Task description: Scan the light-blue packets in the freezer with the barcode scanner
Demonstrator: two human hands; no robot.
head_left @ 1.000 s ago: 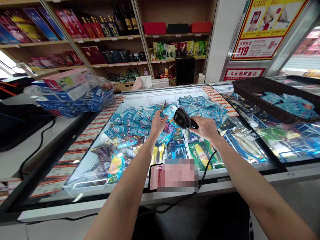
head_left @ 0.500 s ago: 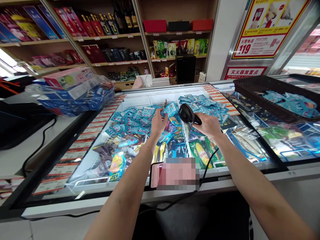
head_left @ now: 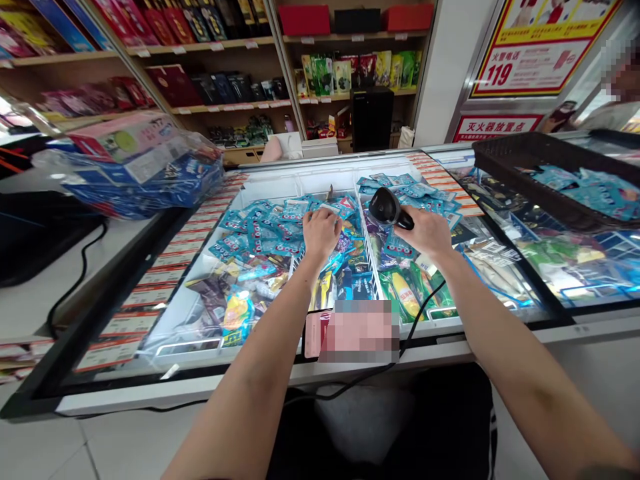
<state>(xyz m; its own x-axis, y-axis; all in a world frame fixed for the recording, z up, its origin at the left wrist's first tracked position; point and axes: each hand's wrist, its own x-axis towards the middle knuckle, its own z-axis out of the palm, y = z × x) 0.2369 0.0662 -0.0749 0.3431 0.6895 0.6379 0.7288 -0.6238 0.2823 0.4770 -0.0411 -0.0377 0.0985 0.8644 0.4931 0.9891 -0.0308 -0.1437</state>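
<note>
The right hand's (head_left: 427, 233) fingers are wrapped around a scanner (head_left: 387, 207); the left hand's (head_left: 323, 233) fingers are bent over the edge of a left pile (head_left: 273, 230) of teal packets, and whether they pinch one I cannot tell. A right pile (head_left: 420, 190) lies beyond the scanner, and more packets sit in the basket (head_left: 505, 160). Work looks under way, though nothing marks which packets are done or left. The left fingertips are hard to make out, the phone (head_left: 314, 335) is mostly blurred, and a person (head_left: 605, 119) is cut off.
</note>
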